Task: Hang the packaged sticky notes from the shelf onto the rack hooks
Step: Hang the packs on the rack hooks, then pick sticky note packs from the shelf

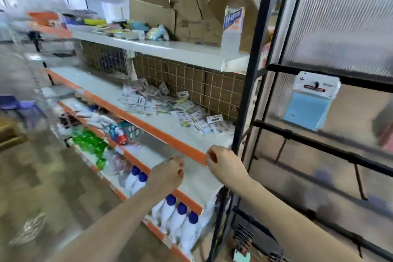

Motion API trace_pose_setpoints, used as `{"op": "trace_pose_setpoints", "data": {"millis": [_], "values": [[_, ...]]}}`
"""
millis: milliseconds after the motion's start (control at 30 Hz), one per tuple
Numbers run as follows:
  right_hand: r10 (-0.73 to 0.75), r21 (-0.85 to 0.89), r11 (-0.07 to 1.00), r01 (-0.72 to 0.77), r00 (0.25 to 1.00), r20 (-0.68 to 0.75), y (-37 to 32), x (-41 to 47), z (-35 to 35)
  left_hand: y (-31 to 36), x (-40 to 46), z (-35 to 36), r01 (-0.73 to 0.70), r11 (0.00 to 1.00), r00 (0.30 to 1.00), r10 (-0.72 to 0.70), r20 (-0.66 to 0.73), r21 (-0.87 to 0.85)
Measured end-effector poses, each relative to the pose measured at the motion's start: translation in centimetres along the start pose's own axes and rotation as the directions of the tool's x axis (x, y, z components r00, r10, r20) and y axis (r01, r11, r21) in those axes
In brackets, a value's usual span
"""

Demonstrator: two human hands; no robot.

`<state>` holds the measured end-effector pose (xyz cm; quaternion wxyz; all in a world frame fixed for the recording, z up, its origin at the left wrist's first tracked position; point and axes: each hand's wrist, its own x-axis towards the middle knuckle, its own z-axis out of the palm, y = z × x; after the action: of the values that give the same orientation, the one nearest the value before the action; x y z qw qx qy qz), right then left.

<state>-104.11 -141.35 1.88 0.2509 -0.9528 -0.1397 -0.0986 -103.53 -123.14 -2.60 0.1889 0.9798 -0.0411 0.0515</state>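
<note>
A: Closest in, what are the hands doing?

B: Both are out in front at the orange shelf edge. The left hand (170,171) has its fingers loosely curled with nothing in its grip. The right hand (223,165) is curled too, right by the black rack post; whether its grip holds anything, I cannot tell.

A: And the sticky notes?

B: A loose heap of packets (168,105) lies on the shelf (89,77), up and ahead of both hands, trailing from the right end toward the back left. The right hand is nearer the near end of the heap. Too many and too blurred to count.

A: On the rack?

B: One packet with a blue pad (312,102) already hangs from a hook, further right and higher. Below it I count about three bare hooks (359,181), though blur may hide more
</note>
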Motion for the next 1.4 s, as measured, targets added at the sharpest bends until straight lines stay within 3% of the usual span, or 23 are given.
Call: {"op": "trace_pose_setpoints", "data": {"millis": [200, 567, 867, 1200, 1400], "values": [[-0.003, -0.078, 0.997, 0.014, 0.989, 0.148, -4.2, 7.6, 6.0, -9.4, 3.8, -2.3, 0.037, 0.997, 0.999, -0.037, -0.001, 0.073], [0.097, -0.066, 0.994, -0.087, 0.984, 0.152, -10.0, 19.8, 16.3, -22.6, 12.3, -6.4, 0.064, 0.991, 0.994, -0.073, 0.078, 0.119], [0.116, -0.073, 0.992, -0.105, 0.979, 0.169, -8.3, 29.9, 20.6, -25.7, 22.6, -4.6, -0.019, 0.998, 0.997, 0.014, 0.082, 0.064], [0.17, -0.057, 0.985, -0.162, 0.97, 0.172, -4.9, 42.1, 24.1, -26.1, 35.9, -1.7, -0.044, 0.987, 0.992, 0.025, 0.121, 0.153], [0.161, -0.23, 0.964, -0.136, 0.983, 0.093, -4.0, 47.0, 26.9, -28.0, 40.8, 0.3, -0.195, 0.97, 0.965, 0.163, 0.206, 0.147]]}}
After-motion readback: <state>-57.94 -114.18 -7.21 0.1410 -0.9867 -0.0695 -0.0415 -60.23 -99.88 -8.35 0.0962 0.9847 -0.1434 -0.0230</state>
